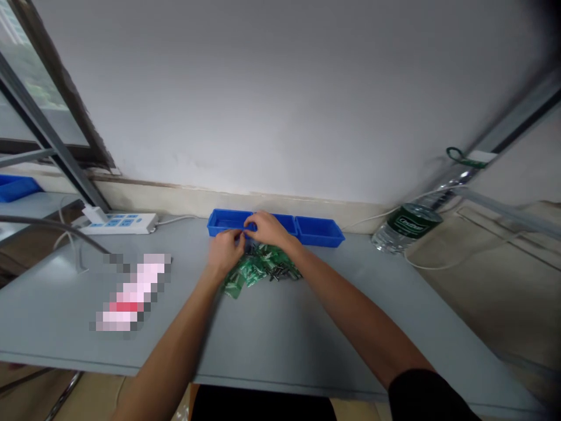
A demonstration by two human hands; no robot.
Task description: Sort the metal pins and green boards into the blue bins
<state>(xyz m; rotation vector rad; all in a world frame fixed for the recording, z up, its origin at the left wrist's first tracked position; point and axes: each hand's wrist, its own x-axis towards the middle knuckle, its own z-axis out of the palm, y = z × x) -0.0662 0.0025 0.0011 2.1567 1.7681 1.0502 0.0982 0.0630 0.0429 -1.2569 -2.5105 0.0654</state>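
Observation:
Both hands meet at the front edge of the blue trays (322, 238), over the pile on the grey table. My left hand (227, 250) has its thumb and fingers pinched, but whatever they hold is too small to make out. Just right of it and slightly higher, my right hand (264, 227) curls with thumb and index finger close together; its held item, if any, is also too small to name. Below them lie green plastic packets (253, 270) and a heap of small dark metal pieces (283, 271).
A white power strip (135, 223) with a plug lies at the back left. In front of it is a blurred-out pink and white object (140, 286) with a dark cable nearby. A water bottle (405, 227) leans at the back right, by a metal post.

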